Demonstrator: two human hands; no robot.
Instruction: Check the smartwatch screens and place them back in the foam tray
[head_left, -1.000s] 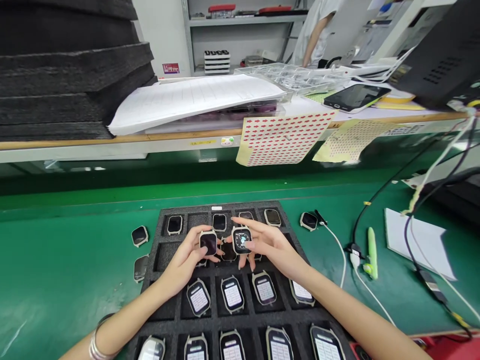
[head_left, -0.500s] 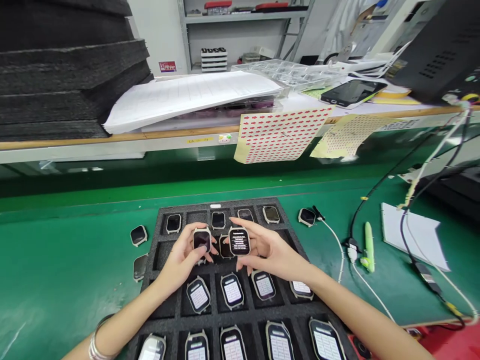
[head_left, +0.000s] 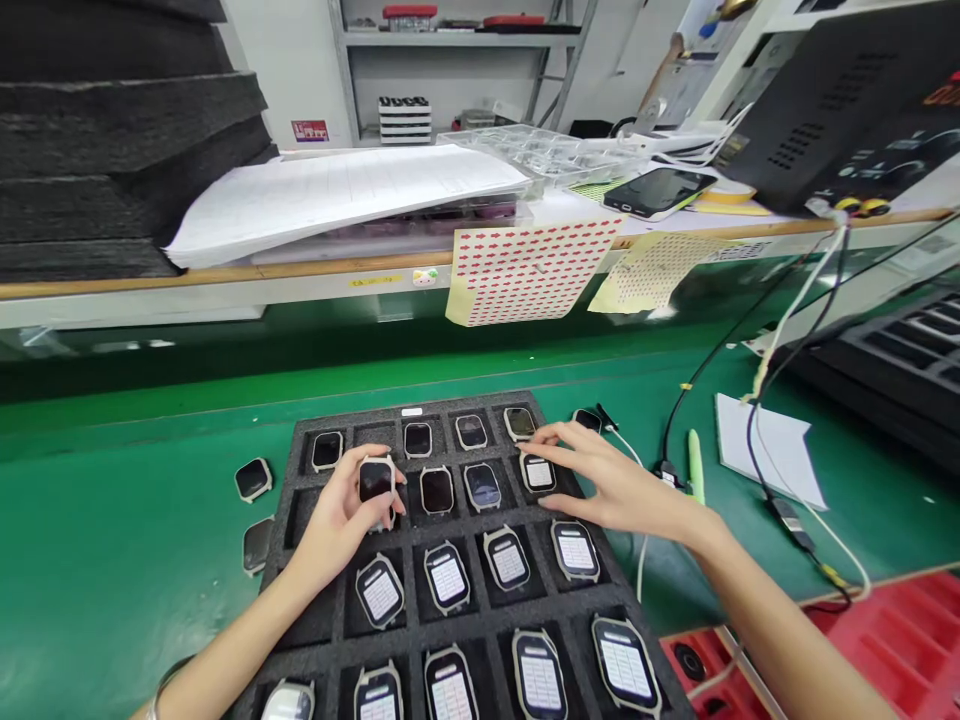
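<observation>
My left hand is closed on a smartwatch without a strap, its dark screen facing up and the thumb at its lower edge. Part of another watch body shows just beneath it. My right hand has its fingers spread around a lit smartwatch, which sits at the right end of the tray's second row; whether the fingertips still touch it is hard to make out. The black foam tray holds several more watches, dark-screened in the upper rows and showing white lists in the lower ones.
Two dark watches lie left of the tray on the green bench. Beyond the right hand are another watch by a white cable, a green pen-like tool, white paper and a red tray. A shelf with papers crosses behind.
My right hand has moved right, from the tray's middle to the second row's right end, where its watch now sits with a white list showing. My left hand still holds the dark watch.
</observation>
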